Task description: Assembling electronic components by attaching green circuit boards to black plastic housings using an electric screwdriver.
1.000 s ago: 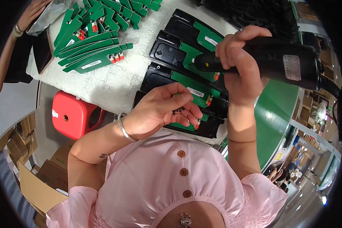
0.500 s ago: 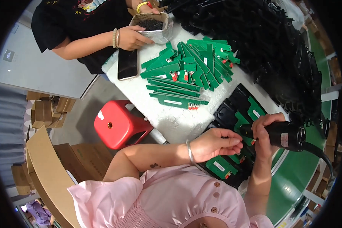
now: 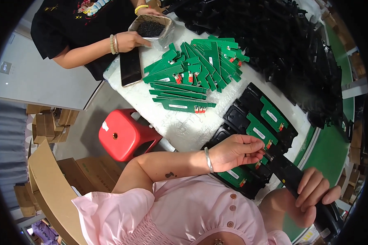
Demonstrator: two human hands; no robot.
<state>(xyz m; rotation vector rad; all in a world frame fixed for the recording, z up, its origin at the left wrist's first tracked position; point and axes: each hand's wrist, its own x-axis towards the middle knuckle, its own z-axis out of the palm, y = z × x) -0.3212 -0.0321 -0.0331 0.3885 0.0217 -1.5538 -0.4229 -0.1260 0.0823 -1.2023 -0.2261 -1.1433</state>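
Observation:
A black electric screwdriver (image 3: 288,174) is in my right hand (image 3: 314,191), its fingers wrapped round the body. Its tip slants up and leftward to the fingertips of my left hand (image 3: 238,152). There the thumb and fingers of my left hand are pinched together; whatever they hold is too small to make out. Under both hands lie black plastic panels (image 3: 235,116) side by side. Green circuit boards sit on them, among them an upper board (image 3: 269,113), a middle one (image 3: 255,130) and a lower one (image 3: 229,175), each with red-and-white connectors.
Loose green circuit boards (image 3: 200,69) are heaped on the white padded table (image 3: 180,128). Behind them rises a pile of black plastic parts (image 3: 269,49). A co-worker's hand (image 3: 128,41) holds a box of small black pieces (image 3: 150,28) beside a phone (image 3: 130,67). A red stool (image 3: 124,134) stands left.
My right hand has drawn down and rightward, tilting the screwdriver so its tip meets my left fingertips. My left fingers have closed into a tighter pinch. The view has shifted slightly.

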